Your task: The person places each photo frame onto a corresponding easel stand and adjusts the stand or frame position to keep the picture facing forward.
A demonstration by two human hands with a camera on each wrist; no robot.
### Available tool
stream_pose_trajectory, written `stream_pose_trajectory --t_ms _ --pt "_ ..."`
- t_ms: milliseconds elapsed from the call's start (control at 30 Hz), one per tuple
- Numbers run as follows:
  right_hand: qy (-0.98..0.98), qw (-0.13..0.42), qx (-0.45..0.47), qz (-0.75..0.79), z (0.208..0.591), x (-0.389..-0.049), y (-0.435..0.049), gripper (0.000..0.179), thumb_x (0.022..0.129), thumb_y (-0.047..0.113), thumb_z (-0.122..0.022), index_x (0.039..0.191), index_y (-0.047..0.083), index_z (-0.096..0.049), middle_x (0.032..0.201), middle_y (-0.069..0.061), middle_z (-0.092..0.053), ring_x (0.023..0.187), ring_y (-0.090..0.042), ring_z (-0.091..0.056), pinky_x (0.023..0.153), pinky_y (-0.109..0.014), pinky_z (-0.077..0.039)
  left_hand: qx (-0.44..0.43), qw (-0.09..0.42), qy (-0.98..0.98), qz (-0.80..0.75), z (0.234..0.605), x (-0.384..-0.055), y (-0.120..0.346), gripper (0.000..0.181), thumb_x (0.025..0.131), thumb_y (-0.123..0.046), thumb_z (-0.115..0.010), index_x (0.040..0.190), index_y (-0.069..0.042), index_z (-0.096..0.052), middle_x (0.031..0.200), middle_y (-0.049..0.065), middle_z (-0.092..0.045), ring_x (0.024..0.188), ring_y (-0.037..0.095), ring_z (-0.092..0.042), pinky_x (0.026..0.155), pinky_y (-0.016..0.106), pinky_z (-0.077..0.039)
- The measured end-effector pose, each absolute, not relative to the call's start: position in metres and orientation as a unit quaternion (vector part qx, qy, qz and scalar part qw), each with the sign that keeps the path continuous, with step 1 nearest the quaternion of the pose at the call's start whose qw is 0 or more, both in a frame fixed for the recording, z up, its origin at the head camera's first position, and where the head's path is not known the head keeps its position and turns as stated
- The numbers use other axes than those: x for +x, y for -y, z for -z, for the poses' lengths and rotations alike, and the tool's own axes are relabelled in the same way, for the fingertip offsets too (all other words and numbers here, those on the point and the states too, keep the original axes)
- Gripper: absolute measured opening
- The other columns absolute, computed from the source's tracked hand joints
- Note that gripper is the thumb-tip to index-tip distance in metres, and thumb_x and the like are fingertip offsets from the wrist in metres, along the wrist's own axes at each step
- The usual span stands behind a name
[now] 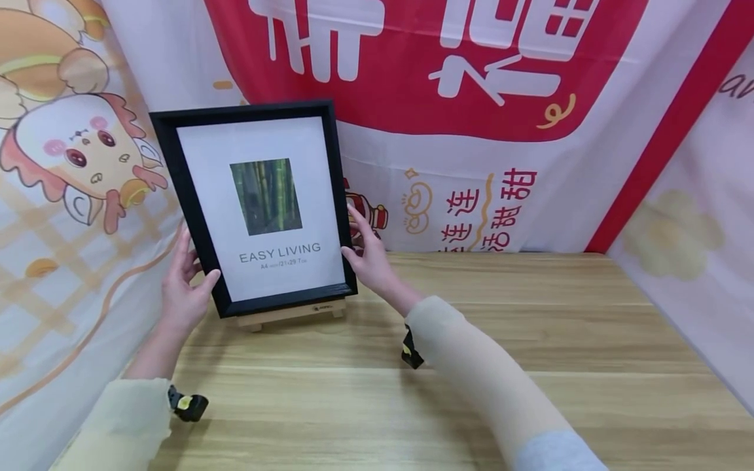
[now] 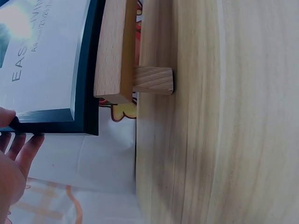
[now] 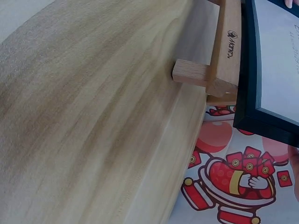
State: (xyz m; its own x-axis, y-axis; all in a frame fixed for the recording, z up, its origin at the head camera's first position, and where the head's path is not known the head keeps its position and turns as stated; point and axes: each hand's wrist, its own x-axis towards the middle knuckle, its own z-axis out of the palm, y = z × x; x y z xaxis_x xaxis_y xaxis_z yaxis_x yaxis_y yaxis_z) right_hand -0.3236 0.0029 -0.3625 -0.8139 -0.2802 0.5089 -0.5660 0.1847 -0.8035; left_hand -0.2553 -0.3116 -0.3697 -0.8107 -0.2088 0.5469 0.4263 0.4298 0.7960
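Observation:
A black picture frame (image 1: 272,309) with a white sheet, a small bamboo picture and the words EASY LIVING leans back on a small wooden easel (image 1: 294,315). The left hand (image 1: 184,294) grips its lower left edge, thumb on the front and fingers at the side and behind. On the other side edge, the right hand (image 1: 371,261) holds the frame between thumb and fingers; the fingertips are partly hidden by it. The left wrist view shows the frame's bottom edge (image 2: 91,70) at the easel's ledge (image 2: 114,51). Part of the right hand (image 3: 295,165) shows at the right wrist view's edge.
Beneath everything is a wood-grain table (image 1: 530,366). A printed cloth (image 1: 471,170) with red and white designs hangs behind it, and a cartoon-printed cloth (image 1: 76,281) hangs along the left. Black wrist devices (image 1: 190,407) sit at both sleeves.

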Motion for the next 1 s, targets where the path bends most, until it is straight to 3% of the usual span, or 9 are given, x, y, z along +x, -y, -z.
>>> stream_pose_trajectory --t_ms 267,767,1000 --pt "0.757 0.127 0.272 -0.580 0.3693 -0.3270 -0.0019 0.079 0.091 -0.011 -0.058 0.154 0.021 -0.023 0.131 -0.018 -0.051 0.097 -0.029 -0.062 0.081 -0.033 -0.055 -0.072 0.282 0.797 0.529 0.3758 -0.2609 0.3133 0.087 0.088 0.016 -0.057 0.156 -0.024 -0.021 0.137 0.026 -0.048 0.099 0.005 -0.053 0.068 0.011 -0.051" --pt "0.773 0.121 0.251 -0.569 0.3718 -0.3301 0.0019 0.081 0.092 -0.008 -0.059 0.155 0.028 -0.022 0.134 -0.014 -0.049 0.100 -0.024 -0.061 0.084 -0.030 -0.054 -0.059 0.282 0.788 0.544 0.3758 -0.2651 0.3132 0.085 0.087 0.017 -0.056 0.156 -0.021 -0.022 0.137 0.030 -0.047 0.096 0.002 -0.053 0.068 0.008 -0.050" --pt "0.773 0.116 0.252 -0.571 0.3707 -0.3305 0.0029 0.082 0.091 -0.008 -0.060 0.155 0.028 -0.021 0.133 -0.013 -0.050 0.099 -0.025 -0.060 0.084 -0.035 -0.054 -0.050 0.279 0.799 0.530 0.3762 -0.2655 0.3150 0.085 0.089 0.015 -0.057 0.156 -0.023 -0.022 0.139 0.027 -0.047 0.098 0.004 -0.053 0.067 0.008 -0.050"
